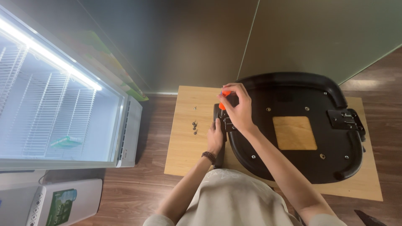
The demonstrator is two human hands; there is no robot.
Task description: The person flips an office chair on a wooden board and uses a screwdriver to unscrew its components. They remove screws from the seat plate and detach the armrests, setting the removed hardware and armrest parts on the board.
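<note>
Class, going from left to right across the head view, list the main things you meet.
Lit glass-door cooler → loose screws on the wooden board → left hand → right hand holding an orange-handled tool → black seat base.

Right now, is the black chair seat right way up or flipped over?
Flipped over: the black chair seat shows its underside, with screws and a metal bracket facing up, on the wooden board.

A person's right hand (pixel 238 109) grips an orange-handled screwdriver (pixel 224 98) at a black bracket (pixel 222 119) on the left edge of an upturned black chair seat (pixel 293 125), while the left hand (pixel 215 138) steadies the bracket. Loose screws (pixel 194 125) lie nearby on the wooden bench (pixel 184 138), beside a lit fridge (pixel 58 104).
</note>
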